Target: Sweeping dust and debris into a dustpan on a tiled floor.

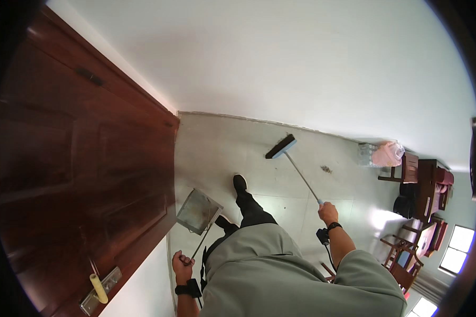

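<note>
- Well, the broom (283, 148) has its head down on the floor (222, 148), just beside the foot of the wall (301, 63); a small heap of dirt (326, 169) lies to the right of it.
- The right hand (328, 213) is curled round the upper part of the broom's stick. That looks like a good spot to hold.
- I think the broom is light. Its stick looks thin and stiff; the black hairs would likely bend if pushed hard.
- The pan (198, 211) is near the door (90, 158), by the feet. From here I can't tell if it touches the floor.
- The left hand (183, 263) is wrapped round the pan's thin stick.
- The pan looks hard and wide, so it might tip or swing. Best to hold its stick firmly.
</note>
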Motion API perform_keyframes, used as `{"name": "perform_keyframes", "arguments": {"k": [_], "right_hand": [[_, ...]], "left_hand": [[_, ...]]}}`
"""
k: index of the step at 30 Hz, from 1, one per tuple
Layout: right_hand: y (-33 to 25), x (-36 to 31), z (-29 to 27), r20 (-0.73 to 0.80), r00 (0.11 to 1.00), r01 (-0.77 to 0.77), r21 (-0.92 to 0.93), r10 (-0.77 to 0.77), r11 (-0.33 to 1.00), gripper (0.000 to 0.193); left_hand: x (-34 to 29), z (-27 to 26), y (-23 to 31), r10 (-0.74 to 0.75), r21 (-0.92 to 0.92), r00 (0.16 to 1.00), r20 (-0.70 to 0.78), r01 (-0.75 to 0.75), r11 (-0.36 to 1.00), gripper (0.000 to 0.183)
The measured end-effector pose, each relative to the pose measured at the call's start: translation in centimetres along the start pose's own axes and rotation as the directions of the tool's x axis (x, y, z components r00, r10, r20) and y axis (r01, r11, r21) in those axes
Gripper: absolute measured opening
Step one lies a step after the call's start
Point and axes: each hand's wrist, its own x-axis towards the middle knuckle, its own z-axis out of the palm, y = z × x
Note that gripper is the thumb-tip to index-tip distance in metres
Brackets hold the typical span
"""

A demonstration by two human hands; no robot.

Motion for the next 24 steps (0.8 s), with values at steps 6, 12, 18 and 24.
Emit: {"name": "perform_keyframes", "arguments": {"k": [6,12,18,24], "right_hand": [[1.2,-4.5,-0.9,-0.025,1.0,0.006,0.088,-0.004,0.996,0.033],[-3.1,-3.7,2.5,-0.023,0.992,0.127,0.094,-0.125,0.987,0.033],[-0.5,-3.9,5.2,0.022,0.997,0.078,0.073,-0.079,0.994,0.033],[7.5,-7.0,7.2,0.008,0.999,-0.038,-0.047,0.038,0.998,0.03]], "left_hand": [[0.6,0.6,0.5,0.026,0.095,0.997,0.075,-0.033,0.995,0.027],[0.5,-0.2,0.3,0.008,0.164,0.997,0.083,-0.021,0.986,0.025],[-0.1,0.7,1.2,0.027,0.251,0.994,0.104,-0.052,0.967,0.021],[1.2,-0.8,1.0,-0.005,0.264,0.987,0.158,-0.038,0.964,0.02]]}}
